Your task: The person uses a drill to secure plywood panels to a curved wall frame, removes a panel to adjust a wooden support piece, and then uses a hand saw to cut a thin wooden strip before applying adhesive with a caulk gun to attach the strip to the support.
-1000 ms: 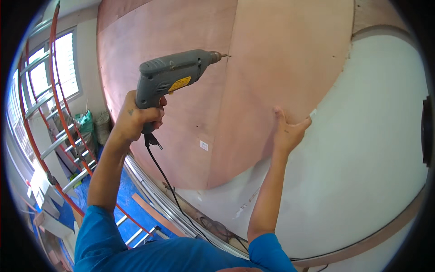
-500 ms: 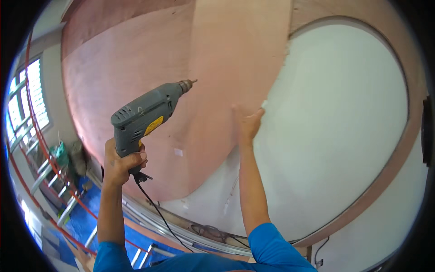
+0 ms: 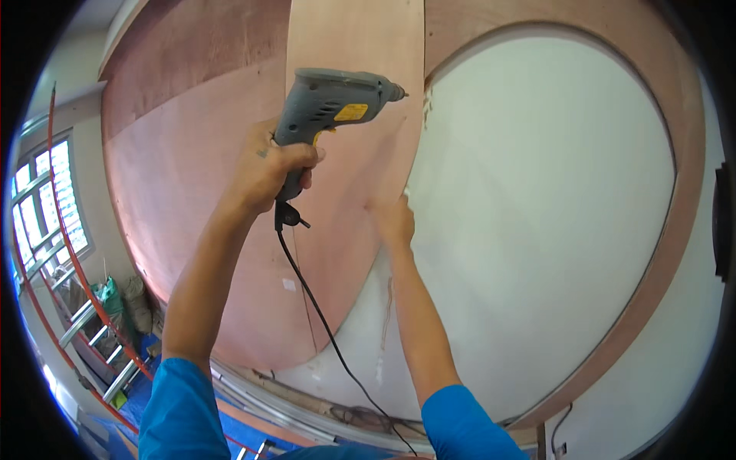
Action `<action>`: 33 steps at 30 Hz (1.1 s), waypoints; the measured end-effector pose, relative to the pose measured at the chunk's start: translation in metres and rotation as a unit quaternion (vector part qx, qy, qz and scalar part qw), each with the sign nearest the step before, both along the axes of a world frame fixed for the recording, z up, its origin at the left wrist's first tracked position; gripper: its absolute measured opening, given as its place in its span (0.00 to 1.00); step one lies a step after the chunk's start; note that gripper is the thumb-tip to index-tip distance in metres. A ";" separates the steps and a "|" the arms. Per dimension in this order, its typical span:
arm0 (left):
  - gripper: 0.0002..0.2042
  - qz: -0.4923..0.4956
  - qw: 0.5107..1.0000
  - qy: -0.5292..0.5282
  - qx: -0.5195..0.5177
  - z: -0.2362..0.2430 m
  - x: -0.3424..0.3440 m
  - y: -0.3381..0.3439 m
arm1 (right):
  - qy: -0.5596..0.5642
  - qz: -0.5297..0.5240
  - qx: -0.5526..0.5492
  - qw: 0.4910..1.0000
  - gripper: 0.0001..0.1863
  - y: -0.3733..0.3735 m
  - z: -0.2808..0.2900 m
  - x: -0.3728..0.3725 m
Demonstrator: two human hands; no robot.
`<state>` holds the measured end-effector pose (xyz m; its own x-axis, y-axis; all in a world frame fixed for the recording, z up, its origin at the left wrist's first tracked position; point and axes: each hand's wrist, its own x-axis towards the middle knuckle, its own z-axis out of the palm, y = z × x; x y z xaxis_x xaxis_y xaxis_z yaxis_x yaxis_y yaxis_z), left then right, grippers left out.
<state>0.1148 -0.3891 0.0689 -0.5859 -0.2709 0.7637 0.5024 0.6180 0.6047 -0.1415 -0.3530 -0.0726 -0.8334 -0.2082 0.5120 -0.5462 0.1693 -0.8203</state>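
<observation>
In my left hand [image 3: 264, 170] is a grey power drill [image 3: 326, 100] with a yellow label, gripped by its handle. Its bit points right, in front of a pinkish plywood panel [image 3: 353, 34] that has a curved right edge. A black cord [image 3: 330, 330] hangs from the handle down to the lower edge of the view. Lower on the panel, my right hand [image 3: 397, 221] rests at its curved edge, thumb side up and fingers laid out over the wood, slightly blurred. Right of that edge is a smooth white surface [image 3: 544, 184].
A curved plywood border [image 3: 686, 192] rings the white surface. At the left, a ladder with orange rails [image 3: 77, 264] stands near a window [image 3: 57, 192] and several sacks [image 3: 136, 303]. Metal strips [image 3: 261, 399] run along the bottom, beside blue floor sheeting [image 3: 138, 399].
My left hand has raised the drill and carried it right, with its bit now near the panel's curved edge. My right hand stays at that edge while the view has shifted.
</observation>
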 end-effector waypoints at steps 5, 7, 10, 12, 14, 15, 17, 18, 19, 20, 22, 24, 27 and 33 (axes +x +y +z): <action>0.13 0.023 0.998 0.044 0.027 0.079 -0.015 -0.003 | 0.025 0.039 0.008 0.999 0.37 0.004 -0.008 -0.009; 0.13 0.047 0.997 0.068 0.006 0.114 -0.017 0.005 | 0.035 0.065 -0.018 0.997 0.38 0.007 -0.008 -0.011; 0.13 0.054 0.994 0.095 -0.007 0.151 -0.024 0.011 | 0.054 0.070 -0.002 0.996 0.37 0.003 -0.011 -0.018; 0.13 0.028 0.996 0.078 -0.029 0.172 -0.029 0.014 | 0.067 0.075 -0.034 0.994 0.36 -0.003 -0.018 -0.025; 0.13 0.021 0.997 0.071 -0.019 0.195 -0.039 0.019 | 0.076 0.076 -0.065 0.992 0.36 -0.006 -0.025 -0.032; 0.14 0.029 0.996 0.080 -0.016 0.204 -0.045 0.023 | 0.093 0.077 -0.081 0.989 0.35 -0.006 -0.027 -0.032; 0.13 0.036 0.995 0.087 -0.024 0.229 -0.057 0.022 | 0.113 0.077 -0.098 0.986 0.34 -0.003 -0.029 -0.034; 0.13 0.042 0.995 0.090 -0.026 0.242 -0.058 0.021 | 0.109 0.073 -0.082 0.988 0.34 -0.004 -0.028 -0.031; 0.11 0.035 0.995 0.092 -0.003 0.255 -0.058 0.020 | 0.106 0.070 -0.065 0.990 0.34 -0.005 -0.027 -0.028; 0.10 0.022 0.995 0.091 0.021 0.261 -0.064 0.025 | 0.106 0.068 -0.065 0.990 0.34 -0.003 -0.027 -0.028; 0.08 0.023 0.994 0.104 0.026 0.269 -0.070 0.030 | 0.113 0.098 -0.087 0.985 0.34 0.000 -0.027 -0.026; 0.08 0.070 0.992 0.103 0.025 0.275 -0.072 0.035 | 0.106 0.101 -0.089 0.985 0.34 0.005 -0.025 -0.022; 0.08 0.060 0.992 0.108 0.019 0.274 -0.073 0.040 | 0.109 0.081 -0.081 0.987 0.34 0.003 -0.027 -0.028; 0.08 0.063 0.992 0.105 0.007 0.271 -0.070 0.044 | 0.130 0.084 -0.071 0.985 0.36 0.003 -0.029 -0.030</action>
<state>0.0444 -0.3446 0.3403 -0.3745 -0.3431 0.8614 0.5379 0.6763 0.5033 -0.1715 -0.3502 -0.1012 -0.6307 -0.2428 0.7370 -0.7509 -0.0484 -0.6586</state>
